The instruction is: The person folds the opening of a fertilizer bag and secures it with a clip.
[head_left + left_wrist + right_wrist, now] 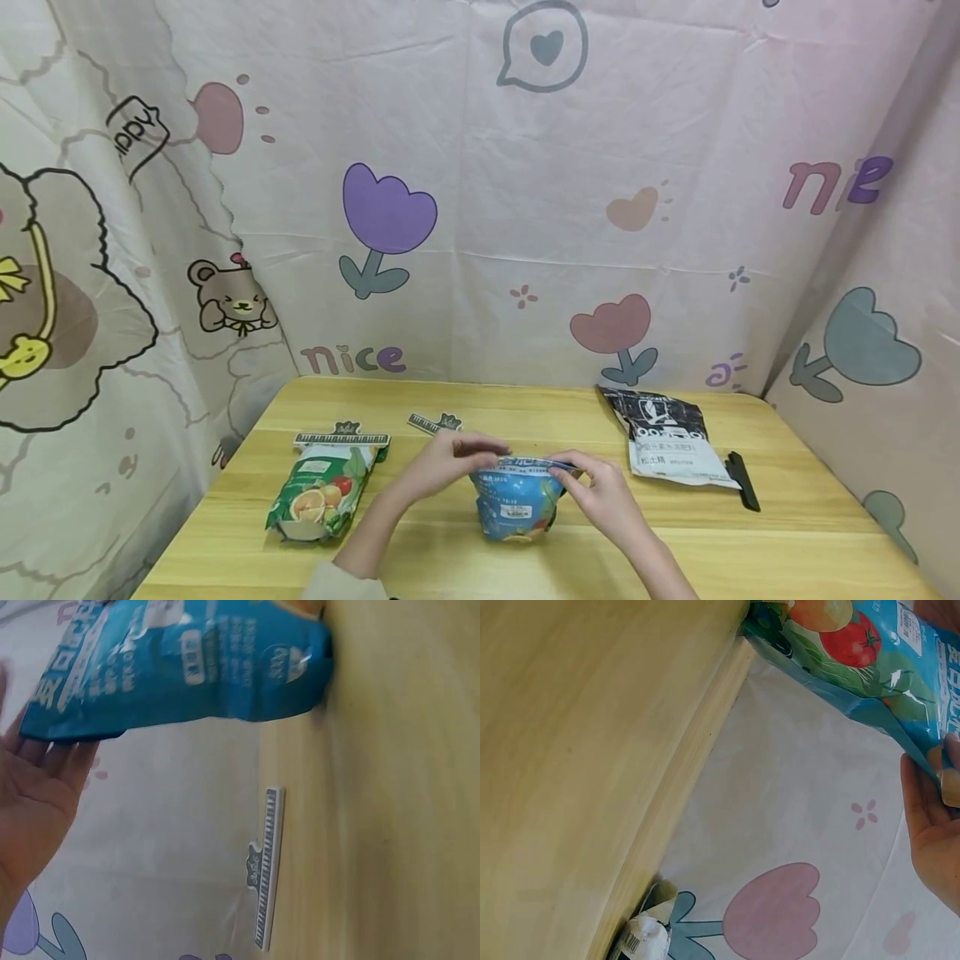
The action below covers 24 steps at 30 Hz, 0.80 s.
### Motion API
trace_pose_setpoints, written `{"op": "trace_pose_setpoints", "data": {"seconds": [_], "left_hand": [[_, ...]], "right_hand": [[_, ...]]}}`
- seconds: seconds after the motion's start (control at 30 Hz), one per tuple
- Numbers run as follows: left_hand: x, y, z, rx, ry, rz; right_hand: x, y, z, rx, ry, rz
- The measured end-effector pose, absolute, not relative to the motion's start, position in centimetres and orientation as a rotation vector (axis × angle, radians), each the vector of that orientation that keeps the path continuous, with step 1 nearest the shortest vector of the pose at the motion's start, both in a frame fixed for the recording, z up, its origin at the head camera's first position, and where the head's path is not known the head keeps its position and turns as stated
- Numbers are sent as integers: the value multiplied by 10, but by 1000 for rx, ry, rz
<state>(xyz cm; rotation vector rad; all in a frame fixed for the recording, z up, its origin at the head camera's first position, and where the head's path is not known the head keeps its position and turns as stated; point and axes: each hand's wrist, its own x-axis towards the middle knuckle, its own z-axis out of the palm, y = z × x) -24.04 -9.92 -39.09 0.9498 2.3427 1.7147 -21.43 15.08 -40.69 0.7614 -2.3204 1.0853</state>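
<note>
A blue plastic bag (517,504), printed with fruit and vegetables, stands upright on the table between my hands. My left hand (453,460) holds its top edge near the left corner. In the left wrist view, fingers (75,761) of that hand reach behind the bag. My right hand (600,492) pinches the top right corner, thumb in front. The right wrist view shows this hand (937,840) at the bag's upper edge, below a printed tomato. Behind my left hand lies a piano-key-patterned sealing clip (426,423), partly hidden in the head view.
A green bag (322,492) with fruit pictures lies on the left, a similar keyboard clip (342,438) across its top. At the back right lies a black and white bag (667,442) with a black clip (742,482) on its end. A printed curtain (495,317) hangs behind the table (240,517).
</note>
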Motion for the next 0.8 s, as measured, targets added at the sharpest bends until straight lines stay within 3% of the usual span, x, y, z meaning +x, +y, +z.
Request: {"op": "trace_pose_setpoints", "data": {"seconds": [0.13,0.3,0.57,0.8], "left_hand": [[-254,-104,-385,949,2388,1804],[-275,-111,-393,627,2709,1700],[-306,-119,-425,446,3174,1033],[-311,-121,-442,383,3228,543]], "right_hand": [[-214,150,-407,749,-2313,1094],[-214,149,-408,746,-2307,1094],[-215,149,-408,741,-2315,1095],[-214,150,-407,737,-2325,1098]]}}
